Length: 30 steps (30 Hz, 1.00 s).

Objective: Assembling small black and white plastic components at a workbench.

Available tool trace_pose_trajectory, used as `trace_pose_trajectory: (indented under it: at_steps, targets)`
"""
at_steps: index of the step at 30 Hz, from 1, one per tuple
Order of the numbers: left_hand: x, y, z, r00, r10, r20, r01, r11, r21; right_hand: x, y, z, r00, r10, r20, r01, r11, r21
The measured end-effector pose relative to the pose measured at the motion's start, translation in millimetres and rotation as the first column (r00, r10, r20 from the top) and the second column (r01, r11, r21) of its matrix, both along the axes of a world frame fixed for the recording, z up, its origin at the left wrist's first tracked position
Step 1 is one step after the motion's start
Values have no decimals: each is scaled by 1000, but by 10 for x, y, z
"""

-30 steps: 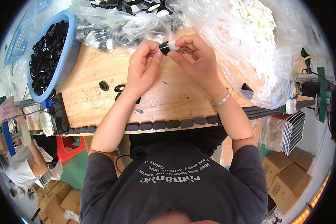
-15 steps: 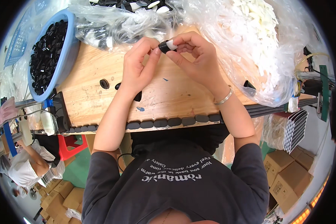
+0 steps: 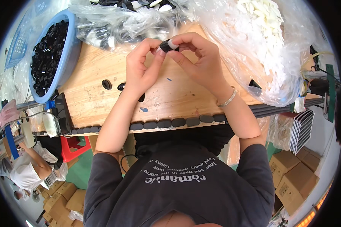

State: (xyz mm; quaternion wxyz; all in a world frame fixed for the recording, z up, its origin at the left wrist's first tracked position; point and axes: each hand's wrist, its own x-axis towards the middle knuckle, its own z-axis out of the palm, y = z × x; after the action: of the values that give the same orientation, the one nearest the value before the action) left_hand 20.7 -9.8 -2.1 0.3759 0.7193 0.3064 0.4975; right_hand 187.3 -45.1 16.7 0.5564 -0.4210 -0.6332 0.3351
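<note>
Over the far middle of the table, my left hand (image 3: 140,64) pinches a short black cap (image 3: 165,46) between thumb and fingers. My right hand (image 3: 201,58) is closed at the cap's other end, thumb and fingertips on a white plastic insert (image 3: 173,44). The insert sits partly inside the cap's mouth, and the fingers hide some of both. Near my left wrist lie a black oval ring (image 3: 106,84) and a black oval piece (image 3: 121,86). Another black piece (image 3: 141,98) is half hidden by that wrist.
At the left stands a blue basin (image 3: 76,49) full of black caps. A clear plastic bag with white pieces (image 3: 265,45) spreads at the right, beside a loose black cap (image 3: 254,84). Black oval pads (image 3: 179,122) line the table's front edge. A person (image 3: 32,166) sits at far left.
Less of the white insert shows outside the black cap than before, and the cap is tilted a little differently. Both hands stay in nearly the same place.
</note>
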Motion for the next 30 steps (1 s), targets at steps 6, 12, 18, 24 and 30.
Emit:
trace_pose_trajectory:
  at_steps: [6, 12, 18, 24, 30]
  targets:
    - [-128, 99, 117, 950, -10, -313, 103, 953, 285, 95, 3, 62, 991, 29, 131, -29, 1000, 3]
    - [-104, 60, 157, 968, -47, -245, 96, 977, 192, 92, 4, 106, 976, 13, 217, -34, 995, 93]
    - [-41, 30, -11, 999, -44, 20, 43, 999, 25, 60, 16, 47, 977, -77, 199, 27, 970, 243]
    - [12, -34, -11, 987, -36, 160, 49, 995, -82, 25, -5, 97, 974, -148, 169, 89, 945, 316]
    - [-27, 37, -48, 998, -62, 17, 60, 995, 83, 30, 6, 50, 944, -171, 281, 39, 907, 418]
